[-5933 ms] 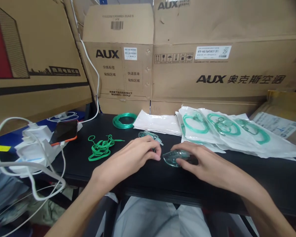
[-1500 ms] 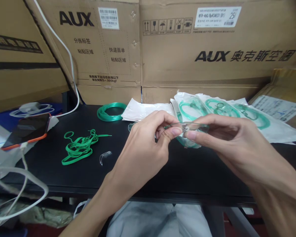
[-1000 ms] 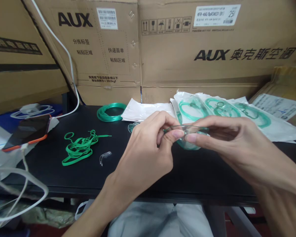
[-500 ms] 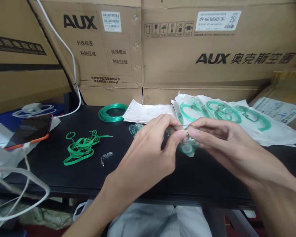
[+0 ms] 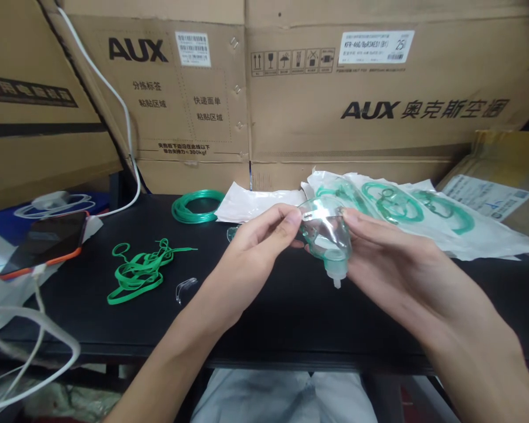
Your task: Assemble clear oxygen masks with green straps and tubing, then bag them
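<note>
While my left hand pinches one edge of the clear mask above the table, my right hand grips the opposite edge, apparently half curled, its underside hidden.

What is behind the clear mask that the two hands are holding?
Behind the mask are white packets with green tubing inside, on the black table. The mask and the right hand hide part of them, so what lies exactly there cannot be seen.
</note>
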Tool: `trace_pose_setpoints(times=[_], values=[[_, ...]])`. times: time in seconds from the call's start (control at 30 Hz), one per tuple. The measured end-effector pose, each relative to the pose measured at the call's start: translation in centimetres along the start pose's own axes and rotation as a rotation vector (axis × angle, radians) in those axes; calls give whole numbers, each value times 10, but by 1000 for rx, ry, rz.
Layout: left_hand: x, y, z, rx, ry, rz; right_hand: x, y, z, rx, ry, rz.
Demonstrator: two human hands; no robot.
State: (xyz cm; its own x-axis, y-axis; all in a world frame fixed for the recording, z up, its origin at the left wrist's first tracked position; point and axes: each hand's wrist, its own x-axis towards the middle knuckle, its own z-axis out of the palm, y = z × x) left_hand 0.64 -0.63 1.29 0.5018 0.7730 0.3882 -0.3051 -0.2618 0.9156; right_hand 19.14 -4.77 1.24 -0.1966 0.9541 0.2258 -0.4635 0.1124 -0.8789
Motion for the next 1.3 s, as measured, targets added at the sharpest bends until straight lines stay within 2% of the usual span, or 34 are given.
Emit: trace_pose_setpoints(times=[0.2,0.37,0.57,0.87,1.03,1.3], values=[[-2,0,1,-24,24,-37,-1,2,3,-45,13,-38],[-1,-2,0,-24,63,-19,-2,3,8,-118,23,-2],[-1,-3,1,-75,24,-40,-1,7,11,-160,65,-24],[-6,3,1,-88,-14,-56,1,8,13,-122,35,-24],[-6,5,2,-153,-23,-116,1,9,12,-203,66,-10],[-4,2,1,-269,-29,-177,-1,6,12,-147,22,12]])
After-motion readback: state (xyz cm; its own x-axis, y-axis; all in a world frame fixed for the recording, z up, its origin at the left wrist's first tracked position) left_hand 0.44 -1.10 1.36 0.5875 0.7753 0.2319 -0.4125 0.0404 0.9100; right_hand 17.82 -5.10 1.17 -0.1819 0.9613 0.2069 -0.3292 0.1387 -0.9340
